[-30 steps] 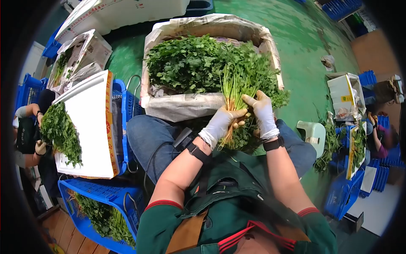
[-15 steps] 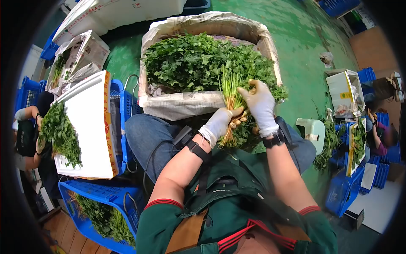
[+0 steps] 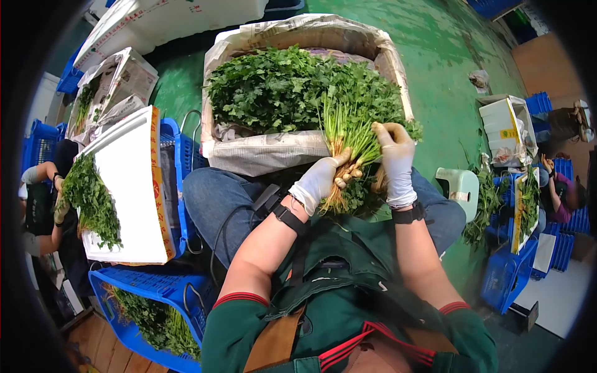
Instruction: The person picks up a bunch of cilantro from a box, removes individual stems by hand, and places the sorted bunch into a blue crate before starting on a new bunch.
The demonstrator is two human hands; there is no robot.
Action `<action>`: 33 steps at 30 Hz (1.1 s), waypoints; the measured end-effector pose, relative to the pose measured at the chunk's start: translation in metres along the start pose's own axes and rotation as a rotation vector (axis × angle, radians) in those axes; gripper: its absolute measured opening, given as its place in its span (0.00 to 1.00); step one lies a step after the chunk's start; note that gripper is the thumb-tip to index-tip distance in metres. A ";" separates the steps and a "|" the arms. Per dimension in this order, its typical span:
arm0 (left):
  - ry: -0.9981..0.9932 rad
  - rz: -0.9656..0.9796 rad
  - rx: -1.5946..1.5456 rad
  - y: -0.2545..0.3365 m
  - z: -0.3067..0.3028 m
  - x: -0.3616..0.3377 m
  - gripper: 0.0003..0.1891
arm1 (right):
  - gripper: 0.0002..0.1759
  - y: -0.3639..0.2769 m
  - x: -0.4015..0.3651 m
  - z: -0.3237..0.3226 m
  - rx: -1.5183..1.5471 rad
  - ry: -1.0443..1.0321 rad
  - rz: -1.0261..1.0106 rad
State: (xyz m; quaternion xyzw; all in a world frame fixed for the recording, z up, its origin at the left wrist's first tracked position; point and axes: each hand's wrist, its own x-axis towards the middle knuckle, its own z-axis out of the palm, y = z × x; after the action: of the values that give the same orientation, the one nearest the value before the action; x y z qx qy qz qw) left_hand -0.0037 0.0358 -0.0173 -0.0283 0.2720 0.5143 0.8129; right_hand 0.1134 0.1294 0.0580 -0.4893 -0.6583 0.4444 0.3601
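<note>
While the left hand in a white glove (image 3: 316,180) grips the bunch of thin green stems with leafy tops and pale roots (image 3: 341,127), the right hand in a white glove (image 3: 399,163) is a bit farther out to the side than a moment ago. Its fingers are bent at the right edge of the stems. I cannot tell if they pinch any stems or just touch them. The stems look more spread out now, too. That seems to mean the left hand does most of the holding, and the right hand can work at the stems.

The left fingers are curled tight round the root end. The bunch is above the lap, with its leafy top over the near edge of the big box lined with newspaper (image 3: 267,154). Its leaves mix with the pile of dark green leaves (image 3: 261,90), so it is hard to see where one stops.

The box's paper edge is just beside the left hand, so that side is tight. The left knee in blue jeans (image 3: 208,193) and the right knee in blue jeans (image 3: 444,214) sit on each side. Past the box on the right, the wet green floor (image 3: 444,105) gives more room, down to the pale green plastic stool (image 3: 471,181).
</note>
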 end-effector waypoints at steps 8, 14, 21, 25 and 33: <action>0.005 0.083 0.035 -0.005 -0.004 0.001 0.18 | 0.26 0.029 -0.023 0.009 -0.528 -0.150 -0.003; -0.002 0.003 -0.018 0.002 -0.007 0.002 0.08 | 0.26 0.030 -0.025 0.007 -0.590 -0.112 -0.126; -0.066 0.070 -0.009 -0.003 -0.010 0.001 0.11 | 0.23 0.022 -0.012 0.005 -0.722 -0.308 -0.238; -0.048 0.091 0.073 -0.001 -0.007 -0.003 0.14 | 0.22 0.028 -0.004 0.007 -0.736 -0.343 -0.362; -0.061 0.107 0.066 -0.004 -0.008 -0.001 0.17 | 0.15 0.035 0.000 0.010 -0.263 -0.439 0.182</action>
State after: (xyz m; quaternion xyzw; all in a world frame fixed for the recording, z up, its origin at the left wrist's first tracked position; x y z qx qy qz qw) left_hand -0.0041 0.0303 -0.0248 0.0290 0.2649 0.5485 0.7925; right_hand 0.1161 0.1311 0.0216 -0.4808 -0.7260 0.4811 0.1008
